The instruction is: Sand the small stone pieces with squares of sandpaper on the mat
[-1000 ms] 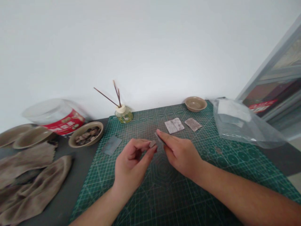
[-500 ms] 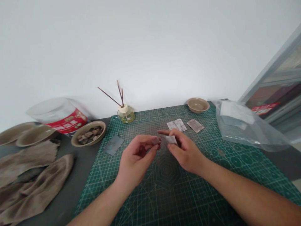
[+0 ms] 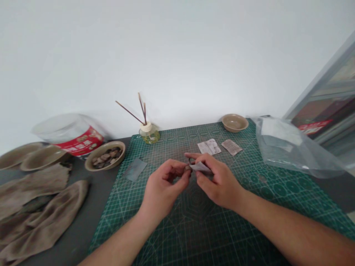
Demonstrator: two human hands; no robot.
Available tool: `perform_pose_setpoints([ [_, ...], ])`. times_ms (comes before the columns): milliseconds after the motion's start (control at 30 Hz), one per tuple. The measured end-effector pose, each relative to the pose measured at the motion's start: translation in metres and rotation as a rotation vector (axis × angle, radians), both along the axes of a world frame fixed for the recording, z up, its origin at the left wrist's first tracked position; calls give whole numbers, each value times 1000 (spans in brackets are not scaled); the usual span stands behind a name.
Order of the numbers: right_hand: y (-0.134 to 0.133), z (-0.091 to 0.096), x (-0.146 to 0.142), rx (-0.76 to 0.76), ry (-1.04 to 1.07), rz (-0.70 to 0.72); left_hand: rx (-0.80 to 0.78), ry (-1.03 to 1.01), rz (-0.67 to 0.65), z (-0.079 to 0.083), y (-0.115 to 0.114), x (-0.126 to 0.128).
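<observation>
Over the middle of the green cutting mat, my left hand pinches a small brownish stone between thumb and fingertips. My right hand pinches a small grey sheet, probably sandpaper, and holds it against the stone. Both hands are closed and meet just above the mat.
Two more worn sheets and a dark one lie on the mat. A bowl of stones, a reed diffuser, an empty bowl, a clear bag, a red-labelled tub, plates and brown cloths surround it.
My right hand picked the grey sheet up off the mat and brought it against the stone in my left hand. Both hands drew slightly closer together.
</observation>
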State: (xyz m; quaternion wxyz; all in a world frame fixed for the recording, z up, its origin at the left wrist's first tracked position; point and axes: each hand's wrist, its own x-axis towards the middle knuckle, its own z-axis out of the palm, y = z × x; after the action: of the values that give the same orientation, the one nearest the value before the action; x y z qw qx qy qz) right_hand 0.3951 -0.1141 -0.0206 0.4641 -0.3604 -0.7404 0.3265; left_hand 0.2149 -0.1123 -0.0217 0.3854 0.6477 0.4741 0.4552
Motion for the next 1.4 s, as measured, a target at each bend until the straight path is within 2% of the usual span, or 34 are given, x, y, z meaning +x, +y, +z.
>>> perform_pose_setpoints([
  [200,0,-3,0,213,-178,-91,23,71,41,2,-1,0],
  [300,0,-4,0,264,-257,-133,36,97,66,3,0,0],
  [367,-2,-5,-1,304,-308,-131,37,128,64,2,0,-1],
  [500,-7,-7,-1,494,-391,-66,54,214,44,1,-2,-3],
  [567,-8,-9,0,538,-420,-80,58,195,46,0,-4,-3],
  [667,-8,-10,1,518,-459,-146,48,130,58,-1,-5,-2],
  [1067,-8,-9,1,600,-457,-142,62,86,103,3,-5,0],
  [1200,-8,-5,3,554,-459,-176,42,52,118,8,-8,1],
  [1300,-9,-2,4,550,-413,-152,46,64,140,8,-7,0],
  [1400,-10,0,5,457,-369,-213,23,68,147,6,-4,0],
])
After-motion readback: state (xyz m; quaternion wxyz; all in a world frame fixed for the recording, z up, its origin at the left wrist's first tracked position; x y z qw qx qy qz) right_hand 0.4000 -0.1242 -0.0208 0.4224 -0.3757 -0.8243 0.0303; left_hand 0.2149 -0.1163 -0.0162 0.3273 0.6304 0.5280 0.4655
